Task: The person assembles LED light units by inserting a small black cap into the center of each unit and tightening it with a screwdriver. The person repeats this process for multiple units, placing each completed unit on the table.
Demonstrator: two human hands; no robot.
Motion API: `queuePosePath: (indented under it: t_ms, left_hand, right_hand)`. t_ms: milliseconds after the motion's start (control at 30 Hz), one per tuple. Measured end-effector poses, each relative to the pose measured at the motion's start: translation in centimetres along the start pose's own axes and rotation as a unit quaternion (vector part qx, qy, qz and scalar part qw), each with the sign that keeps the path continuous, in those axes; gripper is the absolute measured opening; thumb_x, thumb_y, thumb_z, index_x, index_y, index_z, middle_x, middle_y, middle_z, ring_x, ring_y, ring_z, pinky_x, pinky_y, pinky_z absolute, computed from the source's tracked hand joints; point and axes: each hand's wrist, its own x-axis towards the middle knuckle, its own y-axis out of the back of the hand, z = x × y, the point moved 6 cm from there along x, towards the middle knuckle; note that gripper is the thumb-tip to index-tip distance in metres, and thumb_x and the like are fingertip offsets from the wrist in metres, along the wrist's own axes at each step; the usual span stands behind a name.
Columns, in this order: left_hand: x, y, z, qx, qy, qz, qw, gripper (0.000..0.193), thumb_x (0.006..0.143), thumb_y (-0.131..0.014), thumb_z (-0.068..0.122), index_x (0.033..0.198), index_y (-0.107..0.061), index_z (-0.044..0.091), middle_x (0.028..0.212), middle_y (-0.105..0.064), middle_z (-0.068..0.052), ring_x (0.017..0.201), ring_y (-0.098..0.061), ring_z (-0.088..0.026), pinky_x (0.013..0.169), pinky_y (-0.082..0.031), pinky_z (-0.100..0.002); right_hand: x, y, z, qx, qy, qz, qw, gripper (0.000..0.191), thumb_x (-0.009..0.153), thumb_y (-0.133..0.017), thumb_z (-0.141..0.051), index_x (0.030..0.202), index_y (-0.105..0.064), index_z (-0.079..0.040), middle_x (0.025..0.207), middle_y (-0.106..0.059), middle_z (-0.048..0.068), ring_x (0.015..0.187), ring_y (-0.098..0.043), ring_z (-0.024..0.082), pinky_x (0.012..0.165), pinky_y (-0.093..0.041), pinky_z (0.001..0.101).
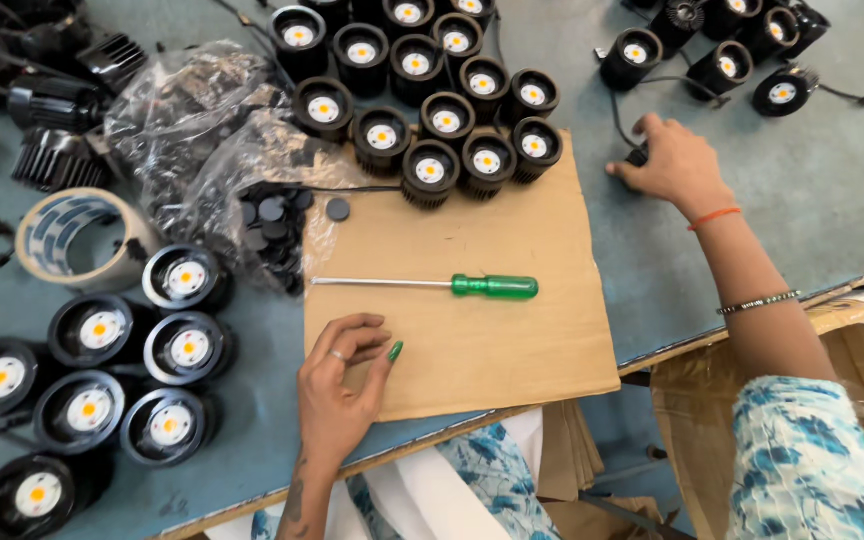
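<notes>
My left hand (342,385) rests on the near left part of a brown cardboard sheet (512,340), fingers loosely curled with nothing in them. A green-handled screwdriver (427,286) lies across the sheet just beyond it. My right hand (674,160) reaches out to the right of the sheet and closes over a small black lamp part (637,156), mostly hidden under the fingers. Several round black lamp housings (447,118) with white-and-yellow centres stand at the sheet's far edge.
More black lamp housings (102,375) cluster at the near left and others (722,62) at the far right. A tape roll (72,240), clear bags of small black discs (242,160) and black heat sinks (57,158) sit on the left. A cardboard box (852,330) lies beyond the table's edge.
</notes>
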Motion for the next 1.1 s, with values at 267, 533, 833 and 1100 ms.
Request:
queuePosePath:
  t_ms: [267,533,833,1100]
  left_hand:
    - [-0.4,0.4,-0.8,-0.029,-0.016,0.0,0.999,0.013,0.086,-0.072,0.0,0.098,-0.07,-0.002,0.112,-0.071,-0.012,0.091,-0.079,-0.02,0.079,-0.066,-0.028]
    - [-0.7,0.7,0.2,0.011,-0.048,-0.008,0.999,0.015,0.085,-0.075,0.005,0.098,-0.071,0.0,0.112,-0.072,-0.011,0.093,-0.078,-0.022,0.08,-0.065,-0.029]
    - [-1.5,1.4,2.4,0.042,-0.095,-0.053,0.993,0.059,0.069,-0.077,0.003,0.126,-0.061,0.007,0.13,-0.065,-0.014,0.114,-0.067,-0.036,0.094,-0.057,-0.04]
    - [-1.6,0.0,2.2,0.137,-0.117,-0.112,0.977,0.081,0.064,-0.081,0.013,0.138,-0.05,0.004,0.134,-0.06,-0.018,0.119,-0.062,-0.04,0.097,-0.053,-0.046]
  right_hand:
    - [-2.2,2.9,-1.6,0.455,-0.129,-0.203,0.858,0.048,0.087,-0.073,-0.042,0.116,-0.069,-0.004,0.105,-0.068,0.017,0.097,-0.068,0.029,0.07,-0.06,0.0491]
    - [-8.3,12.2,-8.6,0.807,0.094,0.008,0.583,0.069,0.093,-0.081,-0.024,0.149,-0.046,-0.005,0.128,-0.063,0.014,0.125,-0.065,0.028,0.112,-0.056,0.0483]
    - [-18.7,6.1,-26.8,0.708,0.115,-0.031,0.696,0.082,0.069,-0.097,-0.016,0.136,-0.052,-0.003,0.133,-0.063,0.012,0.129,-0.061,0.022,0.114,-0.048,0.0375]
    - [-19.7,6.5,-29.8,0.597,0.128,0.049,0.79,0.074,0.076,-0.087,-0.027,0.135,-0.054,0.003,0.129,-0.059,0.013,0.123,-0.059,0.023,0.108,-0.046,0.0343]
